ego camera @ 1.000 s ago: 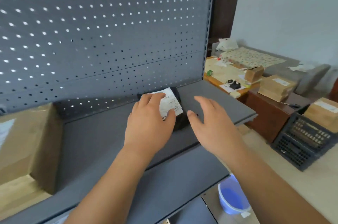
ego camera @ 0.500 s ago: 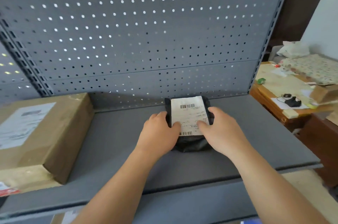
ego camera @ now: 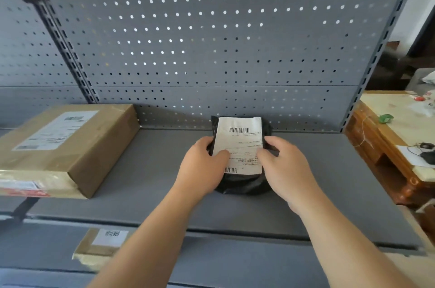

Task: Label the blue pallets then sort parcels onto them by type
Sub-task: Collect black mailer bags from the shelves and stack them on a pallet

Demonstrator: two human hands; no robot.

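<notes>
Two hands hold one parcel. The left hand [ego camera: 202, 166] grips the left edge of the black parcel [ego camera: 243, 185]: its thumb lies on the white label [ego camera: 240, 141] and the other fingers curl round the side. The right hand [ego camera: 283, 165] grips the right edge in the same way, thumb on the label, fingers bent round the side. The parcel is between both sets of fingers and lies flat on the grey shelf [ego camera: 153, 179].

There is one label on the parcel and it carries two barcodes, one beyond the thumbs and one nearer to the wrists. The long axis of the parcel runs from the wrists away toward the perforated back panel [ego camera: 211, 40], and its far end is close to this panel; whether it touches, I cannot tell.

Well to the left of the left fingers, one big brown box [ego camera: 77, 153] lies on the same shelf, with one label on top. Below the left forearm, one smaller brown box [ego camera: 98, 249] lies on the lower shelf [ego camera: 211, 261]. Far to the right of the right fingers stands one wooden table [ego camera: 386, 123] with small things on it.
</notes>
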